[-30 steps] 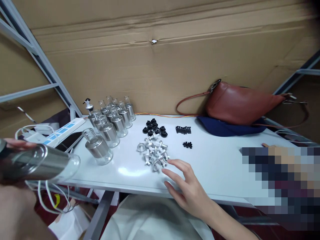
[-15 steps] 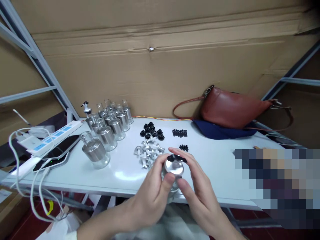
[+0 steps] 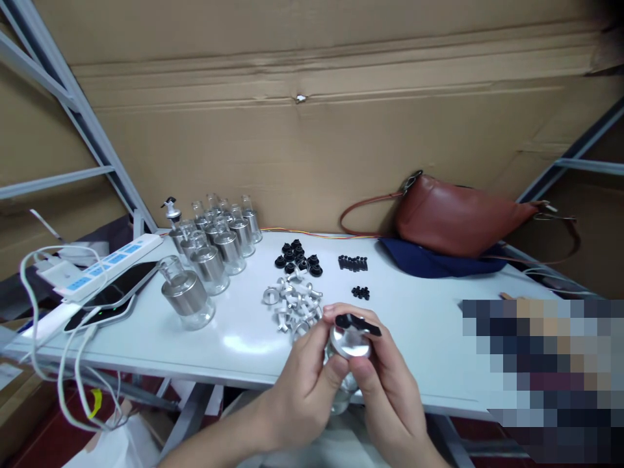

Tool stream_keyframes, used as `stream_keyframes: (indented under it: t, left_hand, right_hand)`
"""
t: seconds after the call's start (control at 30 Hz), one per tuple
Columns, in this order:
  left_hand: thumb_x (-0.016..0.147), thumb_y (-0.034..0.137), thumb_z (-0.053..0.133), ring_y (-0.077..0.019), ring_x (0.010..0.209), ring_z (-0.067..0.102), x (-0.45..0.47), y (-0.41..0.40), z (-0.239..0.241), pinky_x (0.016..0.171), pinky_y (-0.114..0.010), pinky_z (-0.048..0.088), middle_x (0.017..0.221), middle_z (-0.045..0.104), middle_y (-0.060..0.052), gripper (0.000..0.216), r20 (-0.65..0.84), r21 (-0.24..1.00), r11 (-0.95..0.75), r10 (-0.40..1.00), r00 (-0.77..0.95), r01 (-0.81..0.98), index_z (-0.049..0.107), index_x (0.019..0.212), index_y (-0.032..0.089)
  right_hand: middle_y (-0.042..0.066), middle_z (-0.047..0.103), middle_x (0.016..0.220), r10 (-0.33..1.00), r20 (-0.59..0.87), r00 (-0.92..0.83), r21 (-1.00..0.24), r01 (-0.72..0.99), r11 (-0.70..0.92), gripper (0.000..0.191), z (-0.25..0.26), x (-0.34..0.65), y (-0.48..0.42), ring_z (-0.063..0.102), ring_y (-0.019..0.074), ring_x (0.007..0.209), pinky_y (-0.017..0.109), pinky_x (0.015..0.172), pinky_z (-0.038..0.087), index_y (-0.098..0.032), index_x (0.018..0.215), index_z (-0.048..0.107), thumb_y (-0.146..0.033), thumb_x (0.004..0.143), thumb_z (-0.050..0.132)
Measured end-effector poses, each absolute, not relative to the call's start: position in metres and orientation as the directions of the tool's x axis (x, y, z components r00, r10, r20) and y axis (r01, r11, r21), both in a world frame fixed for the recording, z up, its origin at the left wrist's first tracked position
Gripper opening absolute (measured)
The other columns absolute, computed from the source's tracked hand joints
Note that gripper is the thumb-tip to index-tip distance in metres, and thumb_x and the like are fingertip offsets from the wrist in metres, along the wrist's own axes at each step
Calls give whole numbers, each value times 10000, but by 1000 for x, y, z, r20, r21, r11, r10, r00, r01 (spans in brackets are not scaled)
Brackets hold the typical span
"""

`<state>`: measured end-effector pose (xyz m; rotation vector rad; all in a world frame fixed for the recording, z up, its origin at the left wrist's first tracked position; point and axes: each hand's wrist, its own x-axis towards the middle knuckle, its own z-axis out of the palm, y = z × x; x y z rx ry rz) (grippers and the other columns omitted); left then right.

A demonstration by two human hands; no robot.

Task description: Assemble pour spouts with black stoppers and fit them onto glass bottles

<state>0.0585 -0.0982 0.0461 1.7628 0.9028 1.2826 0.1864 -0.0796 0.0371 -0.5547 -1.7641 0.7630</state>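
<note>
Between my two hands, just in front of the table edge, is a glass bottle [image 3: 340,404] topped by a shiny silver cap [image 3: 350,342] with a black lever piece [image 3: 357,323]. My left hand [image 3: 305,377] wraps the cap's left side, thumb on its near rim. From the right, my right hand [image 3: 392,380] closes round it, its thumb also at the near rim and its fingers behind the black piece. Much of the bottle is hidden by my hands. Beyond them lies a pile of silver cap parts [image 3: 292,299].
Glass bottles with metal bands [image 3: 184,294] stand at the left, one at the back with a fitted top [image 3: 170,209]. Black round parts [image 3: 295,257], black levers [image 3: 353,263] and small black pieces [image 3: 361,293] lie mid-table. A power strip [image 3: 110,270] and brown bag [image 3: 453,214] flank them.
My hands and the capped bottle have shifted slightly right and down in view. My right thumb has come up onto the cap's near rim, beside the left thumb.
</note>
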Motion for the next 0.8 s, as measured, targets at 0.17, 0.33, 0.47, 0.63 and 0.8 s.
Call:
stream_keyframes:
  t: [0.17,0.33,0.47,0.63,0.8]
  left_hand:
    - [930,537,313,-183,876,564,63,-94,38,807,-302,450,1004,601,-98,481,454,868,-484,864,218,111,500,1143,148]
    - [899,608,290,-195,818,526,66,-91,31,808,-348,439,886,588,-87,536,559,805,-572,820,120,160,551,1010,154]
    - [890,622,274,-187,738,470,69,-89,27,735,-341,444,754,526,-55,516,628,756,-625,777,52,194,543,864,183]
    - [887,622,292,-203,803,493,69,-95,29,789,-364,450,837,558,-78,502,603,782,-601,797,47,164,533,866,181]
    - [891,622,296,-216,878,516,61,-109,42,846,-379,434,933,575,-111,545,586,779,-598,801,121,187,547,993,149]
  right_hand:
    - [90,522,1207,669,689,-277,-698,-6,716,324,32,189,-77,501,227,1137,352,945,468,-255,1243,485,-367,962,369]
    - [91,544,1143,631,711,-312,-666,-9,746,333,36,188,-76,508,231,1109,359,936,468,-241,1210,501,-412,955,372]
    - [88,573,1067,612,730,-304,-644,-5,765,340,41,185,-77,541,233,1034,365,891,489,-246,1181,517,-446,945,377]
    - [73,597,975,682,678,-275,-728,-118,676,296,46,182,-83,609,205,875,308,745,551,-275,1152,546,-430,929,428]
    - [84,637,977,703,656,-274,-753,-302,584,327,50,178,-91,652,238,845,363,699,570,-297,1153,555,-474,911,425]
